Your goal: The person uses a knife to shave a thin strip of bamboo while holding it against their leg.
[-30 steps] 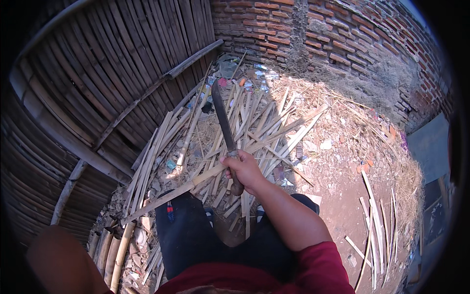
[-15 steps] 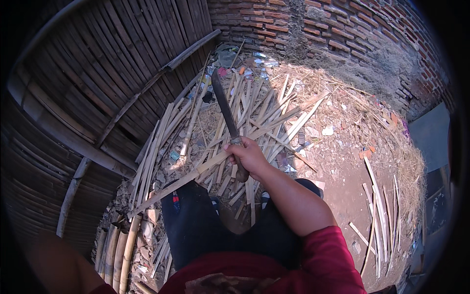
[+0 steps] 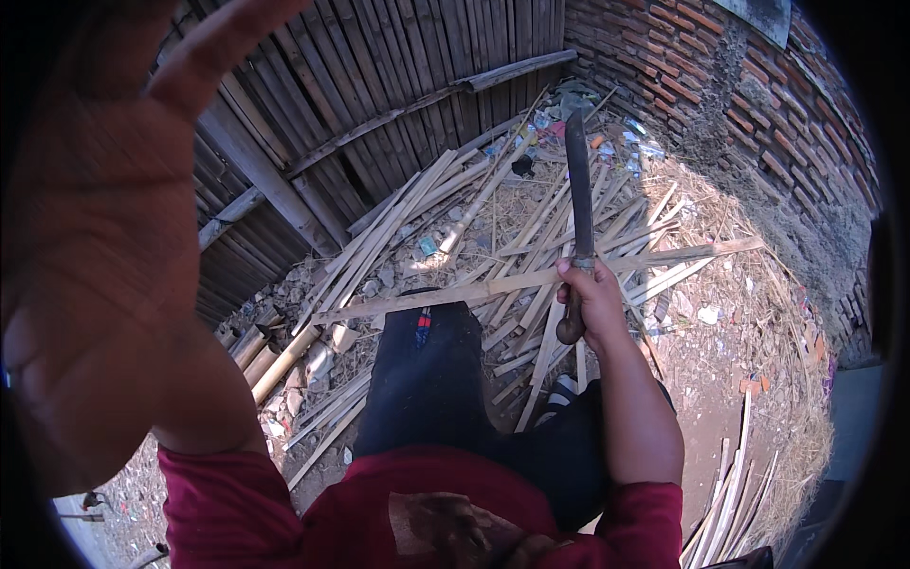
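Observation:
My right hand (image 3: 601,303) is closed around the handle of a machete (image 3: 579,180), whose long dark blade points away from me. A long flat bamboo slat (image 3: 445,296) runs crosswise at the same hand, held along with the machete. Its left end reaches past my left knee, and its right end lies over the heap of slats. Very large and close, my left hand (image 3: 104,180) is raised at the left rim. Its thumb and fingers are stretched apart with nothing seen in them; the fingertips are partly cut off.
Loose bamboo slats (image 3: 403,228) lie heaped before my legs, among straw and litter. Thicker bamboo pieces (image 3: 275,368) lie at the left. A bamboo-slat wall (image 3: 398,66) stands on the left, a brick wall (image 3: 654,47) at the back. More thin strips (image 3: 725,512) lie at the lower right.
My left hand has come up from the lower left to close in front of the view. The view has turned, so the machete, slat and right hand appear farther right, still held.

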The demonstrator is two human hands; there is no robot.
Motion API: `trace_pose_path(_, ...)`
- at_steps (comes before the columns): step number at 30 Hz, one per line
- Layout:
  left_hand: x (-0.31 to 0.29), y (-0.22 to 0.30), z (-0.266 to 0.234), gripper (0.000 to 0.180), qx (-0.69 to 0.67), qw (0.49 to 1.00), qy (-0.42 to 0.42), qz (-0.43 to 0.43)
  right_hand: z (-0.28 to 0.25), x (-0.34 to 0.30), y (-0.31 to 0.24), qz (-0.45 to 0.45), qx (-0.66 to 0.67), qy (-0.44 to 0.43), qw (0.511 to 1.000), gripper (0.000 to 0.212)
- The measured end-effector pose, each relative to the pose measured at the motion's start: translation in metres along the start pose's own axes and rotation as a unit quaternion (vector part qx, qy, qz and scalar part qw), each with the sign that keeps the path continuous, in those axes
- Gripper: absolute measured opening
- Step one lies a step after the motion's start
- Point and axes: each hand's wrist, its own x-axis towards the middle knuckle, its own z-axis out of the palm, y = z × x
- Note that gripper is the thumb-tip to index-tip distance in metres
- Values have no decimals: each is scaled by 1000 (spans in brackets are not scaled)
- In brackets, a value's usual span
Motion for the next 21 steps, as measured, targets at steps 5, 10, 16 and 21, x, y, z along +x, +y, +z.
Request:
trace_pose_path(5,-198,-35,56,78,209,901,66,-374,13,-6,-12,-4,16,-42,999,25)
trace_pose_path(10,-297,-31,90,66,310,832,-51,-458,7,-5,-12,-8,26,-20,999,24)
trace_pose_path(16,-288,-23,94,68,271,821,-106,-491,10,-6,-9,6,-1,-58,998,24)
trace_pose_path(21,-281,-23,98,69,262,826,-134,-481,13,-10,-6,-4,-20,-83,996,23)
